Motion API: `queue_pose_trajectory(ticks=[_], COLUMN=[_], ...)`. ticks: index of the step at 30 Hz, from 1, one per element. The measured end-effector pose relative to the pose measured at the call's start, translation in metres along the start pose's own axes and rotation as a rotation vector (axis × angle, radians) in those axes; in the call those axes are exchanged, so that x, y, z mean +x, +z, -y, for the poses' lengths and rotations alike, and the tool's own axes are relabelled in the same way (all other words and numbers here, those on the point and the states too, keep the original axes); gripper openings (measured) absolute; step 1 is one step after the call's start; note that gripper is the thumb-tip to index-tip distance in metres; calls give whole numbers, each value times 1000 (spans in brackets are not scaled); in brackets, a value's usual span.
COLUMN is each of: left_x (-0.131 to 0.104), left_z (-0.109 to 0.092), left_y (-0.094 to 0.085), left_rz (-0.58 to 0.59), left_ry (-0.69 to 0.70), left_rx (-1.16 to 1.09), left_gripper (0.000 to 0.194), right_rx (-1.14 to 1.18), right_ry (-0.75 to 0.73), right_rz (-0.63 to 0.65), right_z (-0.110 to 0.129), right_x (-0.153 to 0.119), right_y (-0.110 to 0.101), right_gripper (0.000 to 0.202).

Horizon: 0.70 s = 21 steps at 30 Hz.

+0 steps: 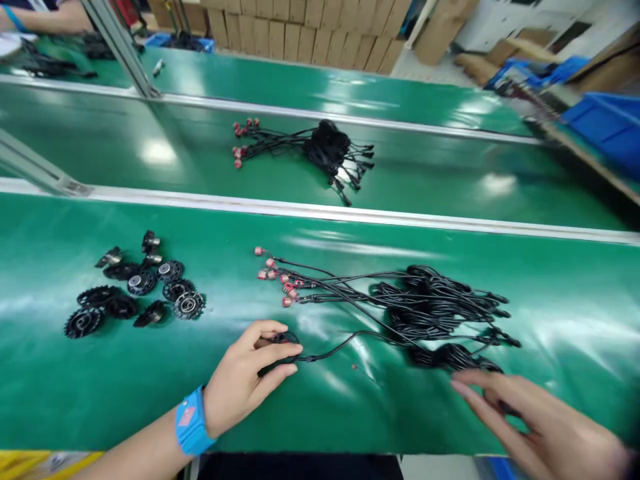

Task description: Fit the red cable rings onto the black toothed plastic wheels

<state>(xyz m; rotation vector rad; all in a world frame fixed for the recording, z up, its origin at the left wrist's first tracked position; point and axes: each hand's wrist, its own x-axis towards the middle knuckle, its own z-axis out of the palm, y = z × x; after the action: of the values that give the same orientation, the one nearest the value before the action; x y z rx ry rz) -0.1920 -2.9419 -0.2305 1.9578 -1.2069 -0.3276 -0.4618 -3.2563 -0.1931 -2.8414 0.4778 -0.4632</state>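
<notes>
A small black round part point(283, 339) lies on the green tabletop point(350, 413) near its front edge, pinched between the thumb and fingers of the left hand point(245, 377), which is closed on it. A black cable point(345, 343) runs from that part rightward into a tangled bundle of black cables point(435, 313), whose red-tipped ends point(275, 273) fan out to the left, just behind the left hand. The right hand point(540, 420) lies at the lower right, fingers spread and loose, its fingertips touching the near edge of the bundle; it is blurred, and whether it grips a strand cannot be told. The left wrist wears a blue band point(193, 421). Well to the left on the tabletop sits a cluster of black toothed wheels point(135, 290). Behind a metal rail point(350, 217), on the conveyor belt point(450, 180), rests a second cable bundle point(320, 150) with red ends. Stacked cardboard boxes point(300, 27) stand at the back, and blue bins point(605, 127) at the far right
</notes>
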Motion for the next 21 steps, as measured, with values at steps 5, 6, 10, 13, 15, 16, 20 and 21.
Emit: queue_pose_trajectory(ticks=[5,6,10,13,15,16,20,21], left_x=[2,2,4,3,4,5,27,39], left_z=[0,0,-3,-7,-11,-13,-34,-43], left_y=[-4,-5,-8,-10,-13,-16,-30,-32], left_rz=[6,4,-8,-27,-47,-62,-144,-158], left_ry=[-32,-29,-14,10,23,29,76,98], left_rx=[65,77,122,139,152,157,139,118], left_gripper=[22,22,21,21,21,20,19,19], right_rx=[-365,-384,-369,-328,-292,-246,119,200], right_ry=[-1,48,178,89,10,-22,22,88], right_rz=[-51,-66,-151,-210,-242,-258,-305,-341], right_z=[1,1,-7,-17,-21,-22,-11,-8], right_x=[-19,-18,-2,7,8,7,-3,-5], right_y=[20,25,41,49,50,48,23,12], right_gripper=[39,44,52,35,28,27,20,21])
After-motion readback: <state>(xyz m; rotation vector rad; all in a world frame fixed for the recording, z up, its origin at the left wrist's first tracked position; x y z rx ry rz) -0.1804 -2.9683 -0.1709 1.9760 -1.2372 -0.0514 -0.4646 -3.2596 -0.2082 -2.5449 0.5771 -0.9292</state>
